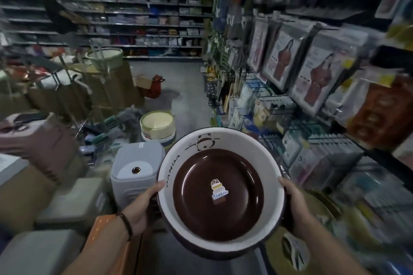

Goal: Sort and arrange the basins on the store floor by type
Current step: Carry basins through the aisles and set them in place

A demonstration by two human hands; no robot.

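- Panda basin (218,194), white wall and brown floor, is held level in the aisle, above the floor.
- Left hand (143,205) is curled on its left rim; right hand (295,203) grips the right rim.
- Stack of cream basins (157,126) is seen on the floor beyond, beside a grey bin (136,167).

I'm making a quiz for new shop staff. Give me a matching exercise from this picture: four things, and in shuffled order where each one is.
1. round white basin with brown bottom and panda print
2. stack of cream round basins with green rims
3. grey lidded plastic bin
4. red container

A. on the floor far down the aisle
B. gripped at the rim by left hand and right hand
C. just beyond the grey bin
D. beside the left hand

Pairs: 1-B, 2-C, 3-D, 4-A
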